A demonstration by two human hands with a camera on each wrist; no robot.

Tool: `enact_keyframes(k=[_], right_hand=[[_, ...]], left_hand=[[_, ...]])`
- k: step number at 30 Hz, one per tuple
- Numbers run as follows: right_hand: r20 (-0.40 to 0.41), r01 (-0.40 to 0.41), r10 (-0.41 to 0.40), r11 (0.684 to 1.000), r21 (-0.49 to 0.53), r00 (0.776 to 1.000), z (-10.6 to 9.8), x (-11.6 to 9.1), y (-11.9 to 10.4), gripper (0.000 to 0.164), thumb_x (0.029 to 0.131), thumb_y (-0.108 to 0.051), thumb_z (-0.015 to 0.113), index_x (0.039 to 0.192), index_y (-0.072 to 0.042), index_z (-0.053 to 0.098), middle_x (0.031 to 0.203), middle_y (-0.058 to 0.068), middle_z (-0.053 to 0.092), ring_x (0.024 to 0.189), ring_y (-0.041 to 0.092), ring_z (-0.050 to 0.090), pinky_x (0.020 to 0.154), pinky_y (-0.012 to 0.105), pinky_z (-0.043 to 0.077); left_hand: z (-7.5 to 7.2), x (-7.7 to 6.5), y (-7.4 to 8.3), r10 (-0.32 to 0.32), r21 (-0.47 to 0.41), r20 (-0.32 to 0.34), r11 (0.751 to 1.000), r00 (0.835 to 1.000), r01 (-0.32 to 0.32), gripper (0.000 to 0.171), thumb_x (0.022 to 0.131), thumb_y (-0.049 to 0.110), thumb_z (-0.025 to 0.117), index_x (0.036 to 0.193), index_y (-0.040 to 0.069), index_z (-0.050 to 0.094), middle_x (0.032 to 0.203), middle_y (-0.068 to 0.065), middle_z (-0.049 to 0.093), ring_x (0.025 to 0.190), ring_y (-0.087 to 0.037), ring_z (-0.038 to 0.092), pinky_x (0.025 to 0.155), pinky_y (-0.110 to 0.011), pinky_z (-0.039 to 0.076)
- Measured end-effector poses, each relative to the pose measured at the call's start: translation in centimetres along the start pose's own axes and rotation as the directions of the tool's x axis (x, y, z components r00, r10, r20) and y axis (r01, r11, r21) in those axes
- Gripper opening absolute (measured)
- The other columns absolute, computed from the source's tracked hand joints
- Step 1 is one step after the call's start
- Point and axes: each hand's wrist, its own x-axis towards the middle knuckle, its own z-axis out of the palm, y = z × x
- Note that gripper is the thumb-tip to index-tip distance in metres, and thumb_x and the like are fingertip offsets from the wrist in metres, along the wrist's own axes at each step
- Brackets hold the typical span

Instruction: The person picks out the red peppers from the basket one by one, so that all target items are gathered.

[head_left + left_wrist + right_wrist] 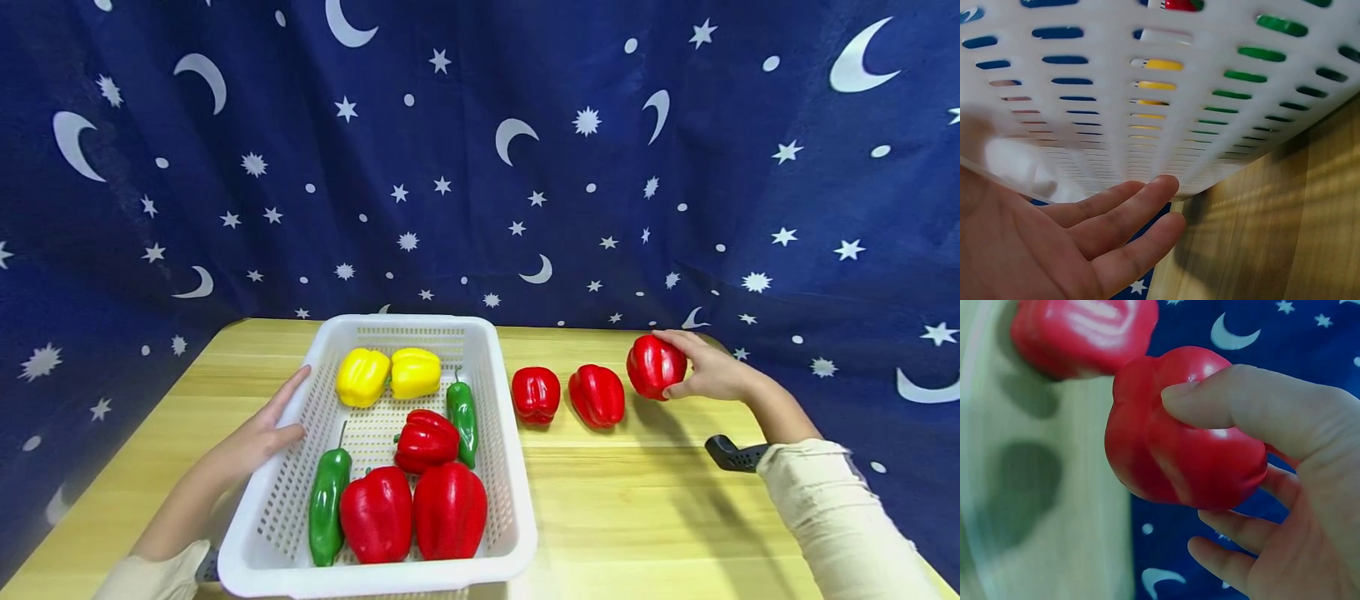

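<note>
Toward the back right of the table, my right hand [705, 368] grips a red bell pepper [656, 367] between thumb and fingers. In the right wrist view the thumb presses the side of that bell pepper [1179, 444], and its shadow falls apart from it on the wood. My left hand [258, 437] holds the left rim of a white plastic basket [517, 500]. The left wrist view shows its fingers [1129, 219] fairly straight outside the slotted wall, with the thumb over the inner side. Two more red bell peppers, one nearer the basket [536, 395] and one beside it [597, 397], lie on the table.
Inside the basket are two yellow bell peppers [415, 373], two long green peppers [327, 504] and three red bell peppers [450, 512]. Behind the wooden table [600, 500] hangs a dark blue curtain [465, 150] with moons and stars. A black wrist mount [733, 455] juts from the right sleeve.
</note>
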Motion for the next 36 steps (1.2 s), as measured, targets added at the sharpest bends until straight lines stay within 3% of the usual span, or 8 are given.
enact_keyframes(k=[12,20,36], right_hand=[[0.018,0.028,-0.028,1.000,0.012,0.999,2.5,-0.1,2.4,0.085,0.059,-0.013,0.077,0.129,0.010,0.036,0.125,0.033,0.038,0.111,0.047,0.040,0.087,0.062,0.043],[0.073,-0.030,0.024,0.996,0.081,0.997,3.9,-0.5,3.3,0.088,0.057,-0.010,0.077,0.131,0.011,0.034,0.125,0.034,0.035,0.107,0.047,0.042,0.086,0.055,0.047],[0.063,-0.007,-0.003,0.988,0.156,0.998,4.7,-1.4,3.7,0.088,0.055,-0.005,0.075,0.130,0.011,0.032,0.124,0.035,0.032,0.105,0.048,0.042,0.083,0.051,0.047]], left_hand=[[-0.1,-0.3,0.2,-0.021,0.009,-0.006,1.000,1.000,0.022,0.081,0.086,0.000,0.038,0.146,0.024,-0.011,0.147,-0.033,-0.005,0.111,-0.057,0.044,0.061,-0.046,0.058],[0.0,-0.4,0.1,-0.043,-0.027,0.000,0.999,0.999,0.043,0.082,0.086,0.001,0.040,0.146,0.026,-0.010,0.146,-0.034,-0.004,0.108,-0.055,0.048,0.063,-0.047,0.057],[0.1,-0.4,-0.4,-0.008,-0.041,0.014,0.999,1.000,0.008,0.083,0.085,0.002,0.041,0.146,0.022,-0.011,0.143,-0.038,-0.006,0.108,-0.055,0.048,0.064,-0.046,0.057]])
